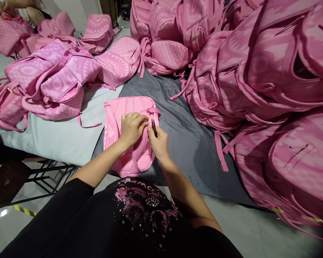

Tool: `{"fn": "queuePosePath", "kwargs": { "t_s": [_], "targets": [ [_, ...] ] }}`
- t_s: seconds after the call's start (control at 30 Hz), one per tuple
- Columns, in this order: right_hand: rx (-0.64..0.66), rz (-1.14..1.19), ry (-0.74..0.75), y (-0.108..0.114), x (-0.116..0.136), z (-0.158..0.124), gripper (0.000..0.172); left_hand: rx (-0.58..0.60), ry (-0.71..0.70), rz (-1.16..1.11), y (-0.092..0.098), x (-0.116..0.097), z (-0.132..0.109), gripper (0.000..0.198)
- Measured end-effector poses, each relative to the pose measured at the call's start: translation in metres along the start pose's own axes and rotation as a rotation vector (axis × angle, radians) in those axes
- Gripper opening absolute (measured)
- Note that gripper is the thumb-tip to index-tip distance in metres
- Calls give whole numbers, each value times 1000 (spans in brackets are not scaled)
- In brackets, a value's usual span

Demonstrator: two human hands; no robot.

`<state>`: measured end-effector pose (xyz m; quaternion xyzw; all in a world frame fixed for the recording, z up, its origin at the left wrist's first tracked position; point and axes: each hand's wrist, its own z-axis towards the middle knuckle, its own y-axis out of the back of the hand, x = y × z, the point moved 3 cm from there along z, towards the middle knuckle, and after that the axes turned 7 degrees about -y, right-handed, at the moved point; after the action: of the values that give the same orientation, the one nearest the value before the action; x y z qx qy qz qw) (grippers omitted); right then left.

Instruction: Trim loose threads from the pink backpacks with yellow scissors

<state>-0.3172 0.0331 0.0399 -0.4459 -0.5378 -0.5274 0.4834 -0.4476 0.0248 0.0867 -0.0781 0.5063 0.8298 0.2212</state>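
Note:
In front of me a pink backpack [145, 157] lies on the dark cloth, its shoulder straps facing up. My left hand [132, 128] rests over its middle, thumb and fingers pinched near the right strap; what lies between the fingertips is too small to make out. Close by, my right hand [158, 141] is closed around small dark thread snips [154, 128], whose points face away from me. The snips sit beside the strap at the bag's right edge, a little apart from my left fingertips.
Stacked pink backpacks [231, 79] rise high along the right side and the back. More pink bags [54, 79] lie on the pale cloth [61, 143] at left. A dark stool [9, 182] stands at lower left. Another person's hand [8, 7] shows at the far upper left.

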Motion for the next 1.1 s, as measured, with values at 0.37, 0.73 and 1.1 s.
{"fn": "queuePosePath", "kwargs": {
  "t_s": [0.37, 0.73, 1.1],
  "targets": [
    [40, -71, 10, -5, 0, 1, 33, 46, 3, -113, -16, 13, 12, 14],
    [-7, -454, 124, 1, 1, -7, 36, -65, 127, -287, -21, 31, 9, 18],
    [14, -533, 163, 1, -1, -9, 36, -10, 178, -293, -21, 34, 12, 16]
  ]
}}
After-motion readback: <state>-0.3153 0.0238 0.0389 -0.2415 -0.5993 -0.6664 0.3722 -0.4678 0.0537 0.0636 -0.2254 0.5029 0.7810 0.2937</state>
